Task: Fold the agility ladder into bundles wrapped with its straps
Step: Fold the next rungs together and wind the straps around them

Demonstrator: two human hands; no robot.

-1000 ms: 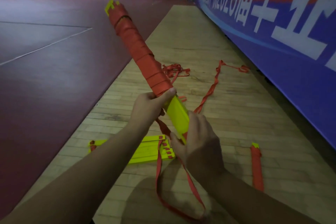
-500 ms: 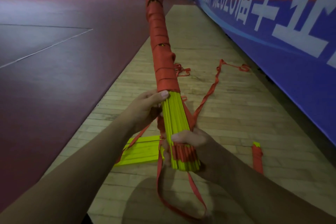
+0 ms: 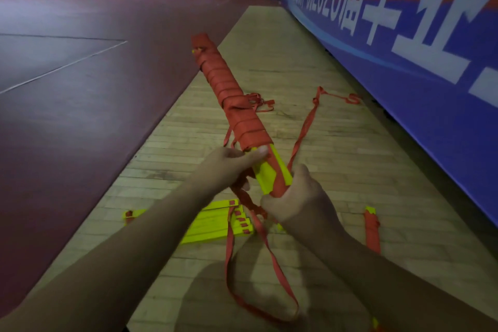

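There is one view only, from a wide-angle camera worn on the person's head. It looks forward and down along both forearms, which enter from the bottom edge, so the left hand (image 3: 229,167) and right hand (image 3: 301,199) sit close, near the middle. Beyond them it faces along the wooden floor (image 3: 336,170) toward the far end of a hall. A blue banner (image 3: 404,62) runs down the right side, bowed by the lens.

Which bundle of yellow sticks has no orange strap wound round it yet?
The flat yellow rung stack on the wooden floor, under the arms. The held bundle and the one lying at right are strap-wrapped.
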